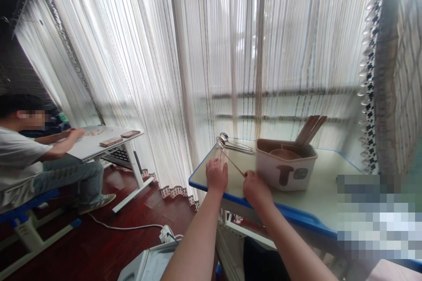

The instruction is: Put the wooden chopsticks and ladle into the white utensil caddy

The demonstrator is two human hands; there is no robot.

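My right hand (257, 189) is closed around the end of a long thin-handled spoon (234, 164), which slants up and left toward the far edge of the table. Beside it, my left hand (216, 175) rests palm down near the left edge, its fingers over some thin pale sticks or handles (223, 156) whose kind I cannot make out. Several shiny metal spoons (239, 145) lie just beyond, their bowls pointing left. To the right of my right hand stands a white and brown utensil holder (285, 169) with compartments. Wooden chopsticks (311, 129) lean out of its back right part.
The cream table (325, 184) has a blue rim. Sheer curtains (217, 52) hang right behind it. On the left, a person (23, 153) sits at another table (95, 145). A white cable (132, 227) and a power strip (166, 233) lie low at left.
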